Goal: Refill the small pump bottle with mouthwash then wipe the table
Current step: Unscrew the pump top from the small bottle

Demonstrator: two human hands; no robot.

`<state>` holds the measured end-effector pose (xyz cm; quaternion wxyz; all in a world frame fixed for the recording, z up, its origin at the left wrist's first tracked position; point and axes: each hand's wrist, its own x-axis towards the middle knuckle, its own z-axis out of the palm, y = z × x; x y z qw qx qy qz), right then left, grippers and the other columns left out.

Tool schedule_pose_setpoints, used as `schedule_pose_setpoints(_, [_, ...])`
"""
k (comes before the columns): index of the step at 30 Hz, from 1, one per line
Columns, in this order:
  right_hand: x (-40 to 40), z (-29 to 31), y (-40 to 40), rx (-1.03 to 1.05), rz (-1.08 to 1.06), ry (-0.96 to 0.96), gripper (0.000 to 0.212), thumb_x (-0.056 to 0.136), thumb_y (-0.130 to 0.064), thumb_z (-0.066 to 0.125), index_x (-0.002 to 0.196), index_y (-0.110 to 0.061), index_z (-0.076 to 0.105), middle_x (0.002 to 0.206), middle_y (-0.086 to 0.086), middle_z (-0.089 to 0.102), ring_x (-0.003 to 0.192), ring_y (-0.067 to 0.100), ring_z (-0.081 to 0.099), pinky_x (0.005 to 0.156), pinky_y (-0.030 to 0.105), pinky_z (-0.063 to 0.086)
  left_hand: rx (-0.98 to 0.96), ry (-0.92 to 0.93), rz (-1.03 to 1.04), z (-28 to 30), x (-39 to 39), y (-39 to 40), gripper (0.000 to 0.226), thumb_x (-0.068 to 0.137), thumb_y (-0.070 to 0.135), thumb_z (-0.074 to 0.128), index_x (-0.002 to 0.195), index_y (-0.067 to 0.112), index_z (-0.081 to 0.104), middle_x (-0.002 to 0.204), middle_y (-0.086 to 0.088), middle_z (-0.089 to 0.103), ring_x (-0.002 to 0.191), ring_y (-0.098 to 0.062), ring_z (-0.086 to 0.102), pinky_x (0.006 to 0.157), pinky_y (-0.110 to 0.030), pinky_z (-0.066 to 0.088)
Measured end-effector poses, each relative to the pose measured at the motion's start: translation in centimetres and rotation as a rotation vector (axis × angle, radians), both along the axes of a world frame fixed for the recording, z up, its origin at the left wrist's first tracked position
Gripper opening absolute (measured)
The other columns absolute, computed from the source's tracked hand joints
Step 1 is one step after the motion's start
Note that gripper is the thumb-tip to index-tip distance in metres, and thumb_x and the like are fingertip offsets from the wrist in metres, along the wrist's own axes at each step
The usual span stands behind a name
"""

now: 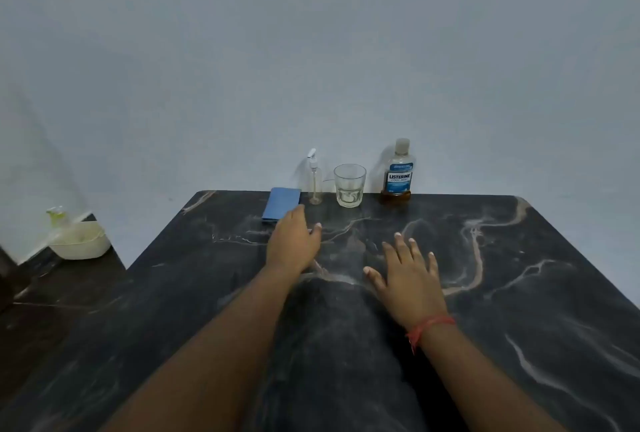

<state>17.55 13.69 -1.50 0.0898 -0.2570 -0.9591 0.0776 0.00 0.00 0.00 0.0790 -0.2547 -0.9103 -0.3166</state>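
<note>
Our right hand [408, 276] lies flat on the dark table [519, 293], fingers spread, holding nothing. Our left hand [292, 241] is loose and holds nothing, its fingertips at the blue cloth [281, 204]. The small pump bottle [314, 179] stands at twelve o'clock, and the mouthwash [398, 173] at one o'clock.

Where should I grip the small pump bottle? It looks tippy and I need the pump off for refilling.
Wrap the clear body of the pump bottle from the front, below the white pump. It stands upright and slim, with the glass close on its right, so the left hand probably reaches it most easily.
</note>
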Motion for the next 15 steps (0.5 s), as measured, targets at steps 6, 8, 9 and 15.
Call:
schedule_pose_setpoints(6, [-1.2,-0.6,0.1,0.028,0.033,0.117,0.063,0.094,-0.064,0.027,0.148,-0.032,0.030,0.163,-0.003,0.015,0.151,0.019,0.012,0.122,0.050,0.011,0.180,-0.149,0.067,-0.5,-7.6,5.4,0.049,0.096,0.031,0.064,0.136,0.007,0.047,0.132,-0.012,0.054,0.118,-0.030,0.055,0.089,-0.035,0.043])
schedule_pose_setpoints(8, [-1.5,-0.7,0.2,0.003,0.034,0.133,0.063,0.093,-0.063,0.028,0.148,-0.033,0.029,0.163,-0.005,0.014,0.151,0.017,0.011,0.122,0.048,0.008,0.212,-0.167,0.080,-0.9,-9.8,7.1,0.056,0.094,0.030,0.068,0.139,0.006,0.045,0.135,-0.012,0.052,0.118,-0.030,0.055,0.092,-0.037,0.045])
schedule_pose_setpoints(9, [-1.5,-0.6,0.1,-0.007,0.036,0.135,0.063,0.093,-0.064,0.028,0.148,-0.033,0.028,0.163,-0.006,0.013,0.151,0.016,0.009,0.122,0.047,0.006,0.240,-0.184,0.092,-1.2,-10.8,7.9,0.059,0.093,0.028,0.070,0.141,0.005,0.044,0.136,-0.013,0.051,0.119,-0.031,0.054,0.094,-0.038,0.046])
schedule_pose_setpoints(15, [-1.5,0.2,0.5,-0.073,0.037,0.197,0.063,0.089,-0.064,0.027,0.147,-0.040,0.025,0.164,-0.013,0.004,0.151,0.010,0.004,0.122,0.041,0.000,0.340,-0.178,0.089,-1.4,-14.6,11.1,0.059,0.092,0.022,0.072,0.142,0.009,0.044,0.140,-0.011,0.052,0.124,-0.030,0.053,0.097,-0.035,0.043])
